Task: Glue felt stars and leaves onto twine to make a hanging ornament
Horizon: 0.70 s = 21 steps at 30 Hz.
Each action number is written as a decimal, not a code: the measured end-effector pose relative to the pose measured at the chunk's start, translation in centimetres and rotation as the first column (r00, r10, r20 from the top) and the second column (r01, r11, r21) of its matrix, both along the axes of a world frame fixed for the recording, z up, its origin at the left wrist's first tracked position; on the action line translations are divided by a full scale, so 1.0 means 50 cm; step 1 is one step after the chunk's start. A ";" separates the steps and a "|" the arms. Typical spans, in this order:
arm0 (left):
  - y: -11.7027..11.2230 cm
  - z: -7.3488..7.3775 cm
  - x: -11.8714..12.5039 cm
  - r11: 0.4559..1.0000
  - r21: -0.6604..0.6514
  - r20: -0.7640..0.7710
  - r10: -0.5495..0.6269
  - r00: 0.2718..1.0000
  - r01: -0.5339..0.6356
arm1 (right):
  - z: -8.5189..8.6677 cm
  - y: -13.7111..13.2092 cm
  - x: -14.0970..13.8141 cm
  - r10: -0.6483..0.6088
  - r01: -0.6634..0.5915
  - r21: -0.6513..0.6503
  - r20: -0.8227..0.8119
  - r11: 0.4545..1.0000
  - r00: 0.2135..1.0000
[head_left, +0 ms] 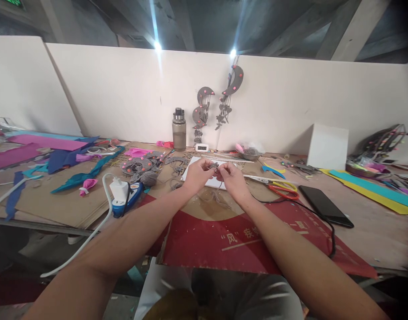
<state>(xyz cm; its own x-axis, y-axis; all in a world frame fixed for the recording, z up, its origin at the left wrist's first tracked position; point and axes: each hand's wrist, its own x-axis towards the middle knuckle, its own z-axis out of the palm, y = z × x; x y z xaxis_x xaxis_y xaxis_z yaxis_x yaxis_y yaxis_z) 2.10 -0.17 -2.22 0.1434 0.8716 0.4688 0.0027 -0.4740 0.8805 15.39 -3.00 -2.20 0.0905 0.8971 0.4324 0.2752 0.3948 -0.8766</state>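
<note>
Both my hands meet over the middle of the table, above a white sheet (194, 166). My left hand (198, 174) pinches a small grey felt piece (213, 166) with its fingers closed. My right hand (233, 178) is closed too, pinching a thin grey string (218, 192) that hangs down from between the two hands toward the table. The felt piece sits between my fingertips and is partly hidden by them.
Scissors with red and yellow handles (280, 187) and a black phone (325, 206) lie to the right. A blue glue gun (127, 199) with a white plug and cable, grey yarn (148, 178), felt scraps and a bottle (179, 130) are on the left. Grey moon hangings (231, 91) hang on the wall.
</note>
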 end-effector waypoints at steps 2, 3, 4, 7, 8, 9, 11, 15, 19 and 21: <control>-0.001 0.000 0.000 1.000 0.001 -0.001 -0.004 1.000 0.004 | 0.001 -0.001 0.001 0.000 0.000 -0.002 -0.004 1.000 1.000; -0.002 0.001 0.000 1.000 -0.001 0.000 -0.007 1.000 0.007 | 0.002 -0.003 0.001 0.002 -0.002 -0.014 -0.011 1.000 1.000; -0.003 0.001 0.001 1.000 -0.006 0.002 -0.010 1.000 0.010 | 0.002 -0.004 0.001 0.002 -0.002 -0.029 -0.017 1.000 1.000; -0.008 0.005 0.001 0.999 -0.026 0.012 -0.026 1.000 0.027 | 0.001 -0.011 -0.002 -0.020 0.021 -0.040 0.018 0.999 1.000; -0.010 0.007 0.002 0.999 -0.030 0.018 -0.034 0.999 0.035 | 0.001 -0.014 -0.003 -0.031 0.032 -0.022 0.046 0.999 0.998; -0.012 0.009 0.002 0.999 -0.033 0.026 -0.040 0.999 0.041 | 0.001 -0.016 -0.004 -0.044 0.044 0.003 0.078 0.999 0.996; -0.015 0.012 0.002 0.998 -0.041 0.049 -0.049 0.998 0.051 | 0.003 -0.021 -0.006 -0.075 0.065 0.066 0.153 0.996 0.985; -0.017 0.015 0.002 0.994 -0.065 0.094 -0.077 0.993 0.084 | 0.010 -0.026 -0.006 -0.145 0.108 0.149 0.261 0.983 0.954; -0.020 0.017 0.003 0.987 -0.082 0.127 -0.127 0.984 0.138 | 0.014 -0.026 -0.003 -0.183 0.143 0.159 0.281 0.977 0.942; -0.022 0.018 0.003 0.986 -0.087 0.130 -0.133 0.983 0.145 | 0.015 -0.027 -0.002 -0.189 0.147 0.161 0.289 0.976 0.939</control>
